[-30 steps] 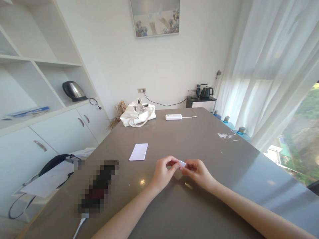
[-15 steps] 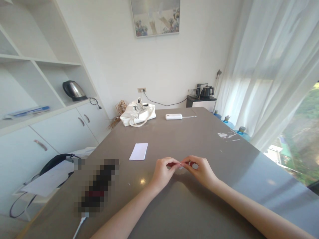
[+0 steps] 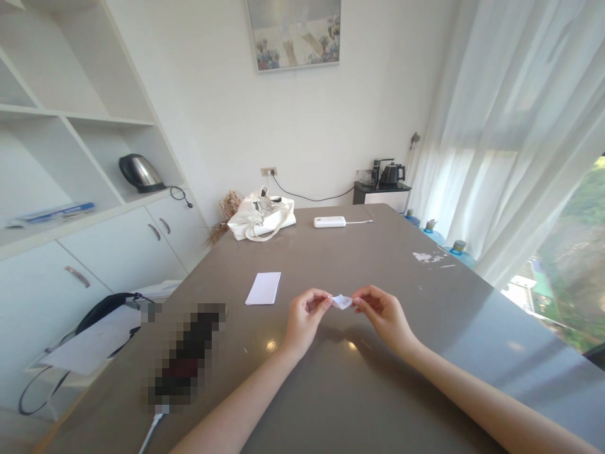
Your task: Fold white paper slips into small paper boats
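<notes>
A small folded piece of white paper (image 3: 342,302) is stretched between my two hands above the brown table (image 3: 378,252). My left hand (image 3: 306,315) pinches its left end between thumb and fingers. At the opposite end, my right hand (image 3: 384,315) grips the paper the same way. The paper's middle shows as a pointed, creased shape, while its tips are hidden under my fingertips. Left of my hands lies a flat stack of white paper (image 3: 263,289).
A blurred-out dark object (image 3: 184,359) with a white cable lies on the left. Farther back sit a white bag (image 3: 262,214) and a white power bank (image 3: 329,222) with a short cable. Paper scraps (image 3: 428,257) lie near the right edge. A chair with papers (image 3: 94,337) stands beside the table.
My hands have moved apart from fingertips touching, and slightly up. The folded paper, mostly hidden before, now shows between them.
</notes>
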Demonstrator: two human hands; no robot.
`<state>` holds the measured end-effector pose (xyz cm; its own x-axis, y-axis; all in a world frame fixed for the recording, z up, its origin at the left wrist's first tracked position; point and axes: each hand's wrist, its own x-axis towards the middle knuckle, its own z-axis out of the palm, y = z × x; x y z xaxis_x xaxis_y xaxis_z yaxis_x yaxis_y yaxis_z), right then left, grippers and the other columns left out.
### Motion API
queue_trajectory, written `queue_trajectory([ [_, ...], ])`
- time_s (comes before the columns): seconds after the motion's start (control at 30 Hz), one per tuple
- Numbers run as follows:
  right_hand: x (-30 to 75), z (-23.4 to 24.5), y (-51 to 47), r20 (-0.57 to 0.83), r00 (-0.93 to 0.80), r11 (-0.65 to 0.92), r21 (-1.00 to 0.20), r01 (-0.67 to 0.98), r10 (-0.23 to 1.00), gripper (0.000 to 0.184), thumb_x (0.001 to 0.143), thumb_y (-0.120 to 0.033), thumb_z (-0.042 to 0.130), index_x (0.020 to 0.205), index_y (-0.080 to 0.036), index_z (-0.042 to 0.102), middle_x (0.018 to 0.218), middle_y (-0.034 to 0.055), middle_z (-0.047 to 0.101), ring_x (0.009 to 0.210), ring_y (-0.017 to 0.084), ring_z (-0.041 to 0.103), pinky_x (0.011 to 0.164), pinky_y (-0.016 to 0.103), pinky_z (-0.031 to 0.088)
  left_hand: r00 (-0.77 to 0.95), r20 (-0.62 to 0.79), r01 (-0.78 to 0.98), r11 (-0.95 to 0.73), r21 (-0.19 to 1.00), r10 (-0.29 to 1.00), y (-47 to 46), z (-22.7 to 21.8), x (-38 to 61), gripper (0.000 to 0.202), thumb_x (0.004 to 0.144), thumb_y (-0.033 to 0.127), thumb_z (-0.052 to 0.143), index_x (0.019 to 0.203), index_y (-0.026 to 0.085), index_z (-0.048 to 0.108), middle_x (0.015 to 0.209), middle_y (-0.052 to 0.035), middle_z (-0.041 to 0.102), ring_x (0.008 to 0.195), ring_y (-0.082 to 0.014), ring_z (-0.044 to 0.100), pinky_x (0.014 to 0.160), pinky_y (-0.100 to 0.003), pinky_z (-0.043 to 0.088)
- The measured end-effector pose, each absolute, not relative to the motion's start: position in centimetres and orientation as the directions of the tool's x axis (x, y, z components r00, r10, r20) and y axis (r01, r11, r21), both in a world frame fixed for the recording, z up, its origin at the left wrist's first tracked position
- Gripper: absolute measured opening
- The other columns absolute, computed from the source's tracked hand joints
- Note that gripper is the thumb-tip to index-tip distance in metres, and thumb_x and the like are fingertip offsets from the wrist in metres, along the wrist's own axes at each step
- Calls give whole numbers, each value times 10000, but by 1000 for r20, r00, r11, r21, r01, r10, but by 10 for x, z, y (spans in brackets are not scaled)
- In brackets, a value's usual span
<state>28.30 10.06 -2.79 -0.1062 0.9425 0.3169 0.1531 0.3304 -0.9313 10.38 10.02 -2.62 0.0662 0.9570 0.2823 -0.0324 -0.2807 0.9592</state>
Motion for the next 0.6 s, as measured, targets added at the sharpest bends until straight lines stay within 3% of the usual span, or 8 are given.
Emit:
queue_trajectory([
  [0.43, 277, -30, 100, 318, -45, 316, -948, -41, 947, 247, 796, -419, 618, 790, -177, 571, 758, 40, 619, 736, 185, 650, 740, 321, 534, 59, 183, -374, -149, 916, 981, 101, -36, 115, 209, 795, 338, 629, 804, 158, 523, 797, -27, 653, 811, -154, 642, 830, -309, 501],
  [0.6, 278, -31, 99, 336, -42, 335, -942, -29, 941, 230, 804, -402, 614, 792, -177, 568, 756, 39, 613, 734, 183, 647, 739, 321, 536, 95, 238, -263, -207, 942, 967, 97, -35, 114, 194, 829, 336, 583, 843, 159, 505, 833, -42, 642, 827, -156, 643, 823, -300, 498],
])
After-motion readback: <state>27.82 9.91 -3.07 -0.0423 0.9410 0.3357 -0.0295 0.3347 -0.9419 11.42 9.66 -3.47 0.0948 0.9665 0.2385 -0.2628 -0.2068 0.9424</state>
